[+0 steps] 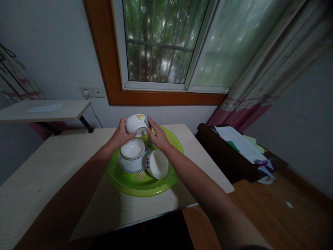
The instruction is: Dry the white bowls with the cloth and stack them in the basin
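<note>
A white bowl [134, 122] with a yellowish patch is tipped on its side above the green tray [125, 189]. My left hand [121, 134] grips its left side, with the thumb along its lower edge. My right hand [158, 134] is closed at the bowl's right side, thumb and fingers against it. A narrow dark grey thing [149, 140] stands beside the right fingers; its kind is unclear. Below, a second white bowl [133, 148] sits on a white plate [127, 166]. A flower-patterned bowl [158, 165] lies tilted at the right, next to several chopstick ends [141, 175].
The pale wooden table [65, 152] carries the tray near its right end. A raised shelf [44, 111] stands at the back left. Papers [236, 142] lie on a dark piece of furniture [223, 152] at the right. A window [166, 41] and curtains [265, 62] are behind.
</note>
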Action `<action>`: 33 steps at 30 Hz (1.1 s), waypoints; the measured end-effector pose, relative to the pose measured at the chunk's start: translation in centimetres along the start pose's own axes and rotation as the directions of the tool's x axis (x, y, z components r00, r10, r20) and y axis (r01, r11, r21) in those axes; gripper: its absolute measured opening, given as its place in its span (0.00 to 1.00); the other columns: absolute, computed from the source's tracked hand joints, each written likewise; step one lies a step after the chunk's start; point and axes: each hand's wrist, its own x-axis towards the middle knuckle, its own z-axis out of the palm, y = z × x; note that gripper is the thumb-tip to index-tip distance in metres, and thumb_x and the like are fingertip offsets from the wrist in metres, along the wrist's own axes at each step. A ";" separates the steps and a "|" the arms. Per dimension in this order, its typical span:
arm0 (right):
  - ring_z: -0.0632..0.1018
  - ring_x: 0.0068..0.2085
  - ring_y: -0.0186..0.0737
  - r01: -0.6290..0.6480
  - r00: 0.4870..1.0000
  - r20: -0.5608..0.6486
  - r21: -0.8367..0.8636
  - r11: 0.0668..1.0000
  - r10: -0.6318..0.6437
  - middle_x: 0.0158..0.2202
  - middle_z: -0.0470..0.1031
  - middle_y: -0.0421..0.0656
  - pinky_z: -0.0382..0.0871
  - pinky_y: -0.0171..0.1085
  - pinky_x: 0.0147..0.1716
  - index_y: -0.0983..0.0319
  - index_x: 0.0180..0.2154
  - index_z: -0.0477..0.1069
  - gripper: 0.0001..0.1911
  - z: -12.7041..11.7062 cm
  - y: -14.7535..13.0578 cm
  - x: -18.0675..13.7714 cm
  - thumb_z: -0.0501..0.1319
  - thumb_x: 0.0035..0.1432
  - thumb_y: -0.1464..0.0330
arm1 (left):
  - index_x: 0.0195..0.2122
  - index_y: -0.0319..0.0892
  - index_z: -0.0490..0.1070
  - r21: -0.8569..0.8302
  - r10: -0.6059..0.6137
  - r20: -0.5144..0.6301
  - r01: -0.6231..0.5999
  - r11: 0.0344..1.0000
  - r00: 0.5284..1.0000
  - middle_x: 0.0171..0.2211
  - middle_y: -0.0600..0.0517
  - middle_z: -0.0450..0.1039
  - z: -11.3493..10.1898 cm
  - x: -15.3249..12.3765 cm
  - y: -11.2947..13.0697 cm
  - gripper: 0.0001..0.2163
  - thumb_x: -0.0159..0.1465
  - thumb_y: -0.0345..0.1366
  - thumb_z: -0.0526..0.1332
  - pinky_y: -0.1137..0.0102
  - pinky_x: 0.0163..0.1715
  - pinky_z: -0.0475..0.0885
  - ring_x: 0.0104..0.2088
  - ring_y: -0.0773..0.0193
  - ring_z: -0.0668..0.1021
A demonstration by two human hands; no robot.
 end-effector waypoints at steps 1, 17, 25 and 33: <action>0.62 0.71 0.44 0.043 0.999 0.014 -0.018 0.999 -0.043 0.72 0.57 0.40 0.54 0.52 0.71 0.50 0.71 0.55 0.31 -0.1 -0.4 0.0 0.52 0.71 0.53 | 0.59 0.46 0.56 -0.007 -0.003 0.000 0.003 1.000 1.000 0.54 0.42 0.68 0.0 0.0 0.0 0.39 0.50 0.40 0.73 0.55 0.53 0.74 0.54 0.51 0.76; 0.69 0.67 0.46 -0.134 0.989 -0.051 0.055 0.990 0.137 0.67 0.68 0.47 0.59 0.48 0.69 0.58 0.65 0.66 0.31 0.0 0.5 0.5 0.52 0.69 0.50 | 0.58 0.46 0.55 0.015 0.024 -0.006 -0.024 1.000 1.000 0.54 0.43 0.69 0.1 -0.2 0.2 0.38 0.50 0.39 0.73 0.60 0.47 0.76 0.52 0.54 0.77; 0.77 0.56 0.49 -0.260 0.966 0.043 0.160 0.952 0.257 0.58 0.76 0.46 0.69 0.48 0.60 0.59 0.61 0.69 0.31 0.7 0.9 0.3 0.65 0.61 0.53 | 0.58 0.46 0.54 -0.129 -0.004 -0.089 -0.007 0.992 0.996 0.56 0.41 0.69 0.1 0.3 -0.6 0.37 0.52 0.41 0.72 0.59 0.47 0.77 0.51 0.54 0.78; 0.73 0.61 0.50 -0.266 0.961 -0.009 0.234 0.935 0.276 0.62 0.72 0.50 0.65 0.48 0.63 0.61 0.63 0.65 0.37 1.2 1.6 0.3 0.69 0.56 0.54 | 0.58 0.46 0.55 -0.106 -0.002 -0.043 -0.002 0.994 0.999 0.54 0.41 0.69 0.3 0.2 -0.8 0.37 0.52 0.43 0.73 0.57 0.47 0.77 0.50 0.54 0.78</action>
